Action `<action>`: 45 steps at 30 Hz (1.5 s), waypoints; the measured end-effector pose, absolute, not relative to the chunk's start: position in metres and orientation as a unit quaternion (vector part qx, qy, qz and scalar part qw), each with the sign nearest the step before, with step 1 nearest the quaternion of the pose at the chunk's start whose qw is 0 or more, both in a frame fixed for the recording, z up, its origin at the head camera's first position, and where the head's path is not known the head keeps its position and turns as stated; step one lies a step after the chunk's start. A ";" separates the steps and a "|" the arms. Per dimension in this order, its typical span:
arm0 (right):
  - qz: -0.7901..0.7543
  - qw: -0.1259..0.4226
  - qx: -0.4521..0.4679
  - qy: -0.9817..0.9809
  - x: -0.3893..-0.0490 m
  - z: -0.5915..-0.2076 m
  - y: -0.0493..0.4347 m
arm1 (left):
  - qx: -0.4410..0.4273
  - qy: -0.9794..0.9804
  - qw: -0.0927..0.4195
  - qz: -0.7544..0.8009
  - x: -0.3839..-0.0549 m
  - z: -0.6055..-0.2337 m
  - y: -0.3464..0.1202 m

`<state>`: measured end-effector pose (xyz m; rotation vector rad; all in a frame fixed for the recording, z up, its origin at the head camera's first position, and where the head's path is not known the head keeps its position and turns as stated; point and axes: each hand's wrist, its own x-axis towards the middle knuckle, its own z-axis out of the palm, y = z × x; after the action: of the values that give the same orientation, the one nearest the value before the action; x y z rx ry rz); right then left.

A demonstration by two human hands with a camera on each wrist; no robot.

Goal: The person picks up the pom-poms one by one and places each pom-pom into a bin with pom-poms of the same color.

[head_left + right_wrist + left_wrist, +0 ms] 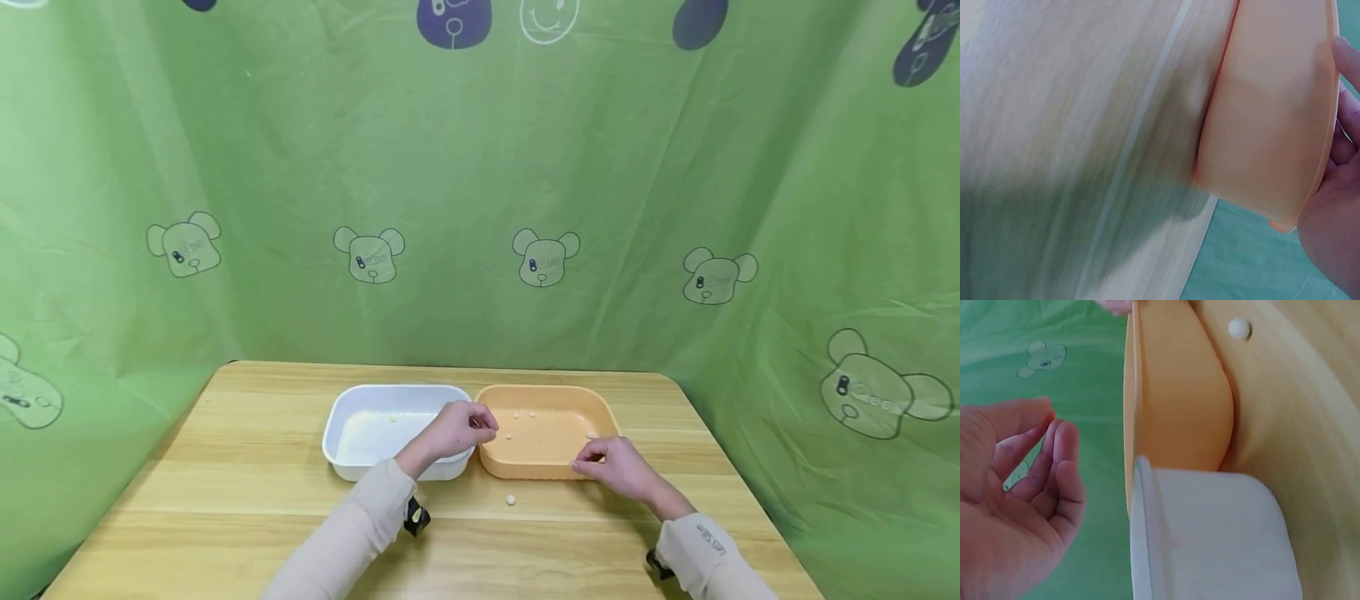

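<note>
My left hand (pixel 457 427) hovers over the seam where a white plastic bin (pixel 347 425) and an orange plastic bin (pixel 549 473) stand side by side. Its fingers are curled, thumb and fingertips together, and nothing shows between them in the left wrist view. At the front right corner of the orange bin, my right hand (pixel 621 468) grips the rim, thumb (pixel 1344 56) on the outer side and fingers behind the edge. Several small white balls (pixel 516 415) lie inside the orange bin. One small ball (pixel 393 420) lies in the white bin.
Another white ball (pixel 511 500) lies on the wooden table (pixel 225 467) in front of the orange bin. Green cloth (pixel 465 167) with printed bear heads hangs behind the table and along both sides.
</note>
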<state>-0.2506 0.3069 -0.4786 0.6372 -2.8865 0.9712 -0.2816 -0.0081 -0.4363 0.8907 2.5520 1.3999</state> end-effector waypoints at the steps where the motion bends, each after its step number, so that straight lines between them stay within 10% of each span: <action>1: 0.311 0.016 0.206 -0.928 -0.251 -0.479 0.307 | 0.295 0.834 0.056 0.463 -0.279 -0.437 -0.008; 45: 0.304 0.029 0.209 -0.929 -0.249 -0.479 0.306 | 0.324 0.863 0.099 0.374 -0.234 -0.495 0.014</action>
<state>-0.2494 0.3061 -0.4794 0.6464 -2.8668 0.9368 -0.2336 0.0143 -0.4953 0.9589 2.5523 1.1065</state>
